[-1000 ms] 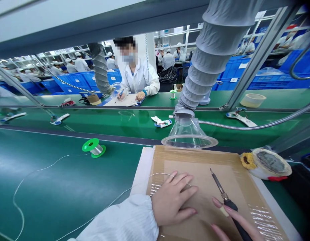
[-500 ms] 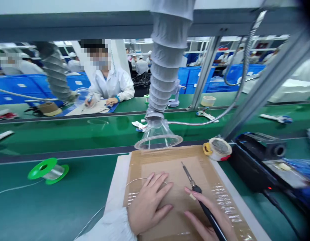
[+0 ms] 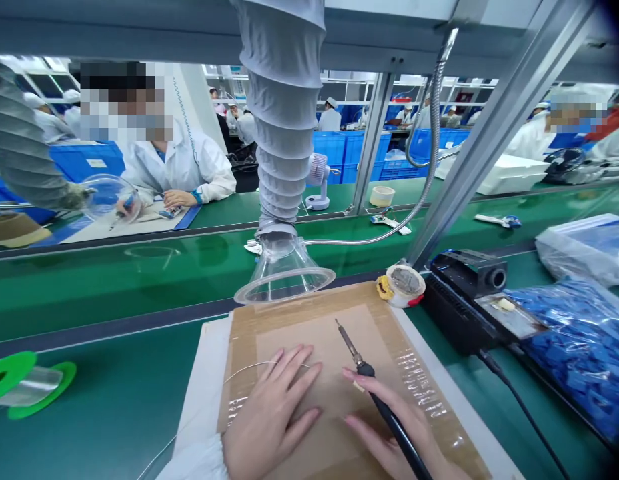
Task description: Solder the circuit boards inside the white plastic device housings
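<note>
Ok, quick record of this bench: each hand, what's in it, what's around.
Left hand: flat on the taped cardboard pad, holding nothing
Right hand: holding a soldering iron, tip pointing away over the pad
Wire: thin solder wire running under the left fingers
Nearby: clear fume hood at the pad's far edge; black soldering station to the right

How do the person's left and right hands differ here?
The left hand lies flat, fingers spread, near a thin solder wire; the right hand curls around a soldering iron. A white sleeve shows at the left wrist; the right cuff is out of view. Both are over a taped cardboard pad.
</note>
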Action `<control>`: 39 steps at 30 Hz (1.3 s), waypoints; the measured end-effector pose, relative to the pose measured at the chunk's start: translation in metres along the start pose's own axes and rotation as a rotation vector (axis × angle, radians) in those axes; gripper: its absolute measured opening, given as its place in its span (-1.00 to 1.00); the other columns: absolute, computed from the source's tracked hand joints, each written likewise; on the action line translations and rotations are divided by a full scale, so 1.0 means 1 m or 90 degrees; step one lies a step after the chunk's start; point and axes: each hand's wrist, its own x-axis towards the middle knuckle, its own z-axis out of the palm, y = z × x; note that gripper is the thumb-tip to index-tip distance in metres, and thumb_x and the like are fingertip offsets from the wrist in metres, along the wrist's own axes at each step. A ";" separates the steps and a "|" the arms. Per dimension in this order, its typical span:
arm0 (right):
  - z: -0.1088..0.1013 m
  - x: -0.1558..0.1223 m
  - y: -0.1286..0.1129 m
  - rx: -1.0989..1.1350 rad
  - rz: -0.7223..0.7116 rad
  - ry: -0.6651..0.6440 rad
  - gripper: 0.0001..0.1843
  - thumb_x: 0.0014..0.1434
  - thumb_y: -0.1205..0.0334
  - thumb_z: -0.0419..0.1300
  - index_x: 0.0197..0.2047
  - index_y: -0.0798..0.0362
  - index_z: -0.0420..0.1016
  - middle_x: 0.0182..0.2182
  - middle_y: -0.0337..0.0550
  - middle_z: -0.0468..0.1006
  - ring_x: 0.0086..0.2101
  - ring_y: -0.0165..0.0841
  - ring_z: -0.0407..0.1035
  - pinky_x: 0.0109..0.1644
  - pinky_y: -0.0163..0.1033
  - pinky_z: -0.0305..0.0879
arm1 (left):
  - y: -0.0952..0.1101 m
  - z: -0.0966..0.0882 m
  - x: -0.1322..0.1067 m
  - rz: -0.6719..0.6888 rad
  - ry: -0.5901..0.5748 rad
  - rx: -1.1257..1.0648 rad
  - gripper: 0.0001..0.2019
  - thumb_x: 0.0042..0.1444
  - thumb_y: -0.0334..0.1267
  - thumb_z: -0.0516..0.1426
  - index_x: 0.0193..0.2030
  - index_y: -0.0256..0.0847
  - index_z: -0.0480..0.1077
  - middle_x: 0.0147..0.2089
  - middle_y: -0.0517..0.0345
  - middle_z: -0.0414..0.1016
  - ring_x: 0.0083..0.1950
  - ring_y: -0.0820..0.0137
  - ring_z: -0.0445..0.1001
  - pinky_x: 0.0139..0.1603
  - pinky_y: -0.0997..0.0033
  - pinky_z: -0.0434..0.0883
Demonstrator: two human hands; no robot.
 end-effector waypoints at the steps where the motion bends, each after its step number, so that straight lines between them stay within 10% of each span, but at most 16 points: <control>1: 0.000 0.001 -0.001 0.005 0.003 0.006 -0.49 0.43 0.28 0.27 0.39 -0.06 0.34 0.15 -0.12 0.70 0.06 -0.29 0.66 0.22 -0.34 0.55 | 0.000 -0.001 0.000 -0.002 -0.001 -0.005 -0.45 0.46 -0.19 0.16 0.55 -0.10 0.27 0.59 -0.11 0.25 0.55 0.03 0.36 0.47 -0.20 0.45; 11: -0.018 0.012 -0.010 -0.051 0.052 0.066 -0.59 0.44 0.19 0.27 0.32 -0.10 0.43 0.08 -0.15 0.73 0.01 -0.26 0.69 0.12 -0.34 0.61 | 0.005 -0.005 0.004 -0.005 -0.004 -0.009 -0.49 0.45 -0.20 0.17 0.49 -0.16 0.32 0.56 -0.15 0.32 0.51 0.00 0.41 0.40 -0.30 0.49; 19: -0.041 0.016 0.048 0.050 0.262 0.338 -0.37 0.30 0.14 0.45 0.35 0.00 0.40 0.27 0.08 0.59 0.15 -0.12 0.61 0.29 -0.05 0.57 | 0.004 -0.005 0.003 -0.008 -0.008 -0.010 -0.48 0.43 -0.22 0.18 0.49 -0.17 0.32 0.56 -0.15 0.32 0.51 -0.01 0.41 0.40 -0.31 0.49; 24: -0.047 0.020 0.064 0.148 0.380 0.297 -0.28 0.29 0.01 0.46 0.40 0.00 0.36 0.26 0.12 0.60 0.19 -0.13 0.58 0.22 -0.19 0.59 | 0.006 -0.004 0.004 -0.010 0.047 -0.038 -0.55 0.46 -0.24 0.15 0.44 -0.18 0.36 0.46 -0.17 0.44 0.46 0.03 0.47 0.41 -0.25 0.51; 30: -0.046 0.023 0.018 -0.009 0.235 0.182 -0.47 0.34 -0.04 0.38 0.29 -0.07 0.50 0.09 -0.06 0.73 0.03 -0.15 0.68 0.04 -0.34 0.65 | 0.012 -0.008 0.007 -0.047 0.201 -0.090 -0.71 0.53 -0.44 -0.04 -0.02 -0.18 0.52 -0.21 0.14 0.65 -0.17 0.45 0.66 0.40 0.10 0.57; 39: 0.001 0.015 0.011 -0.088 -0.047 0.031 -0.68 0.50 0.12 0.20 0.25 -0.05 0.48 0.01 -0.21 0.77 -0.11 -0.33 0.71 0.09 -0.49 0.55 | 0.015 -0.001 0.004 -0.027 0.284 -0.070 -0.69 0.59 -0.37 -0.08 0.05 -0.20 0.50 -0.16 0.11 0.68 -0.13 0.45 0.69 0.36 0.23 0.60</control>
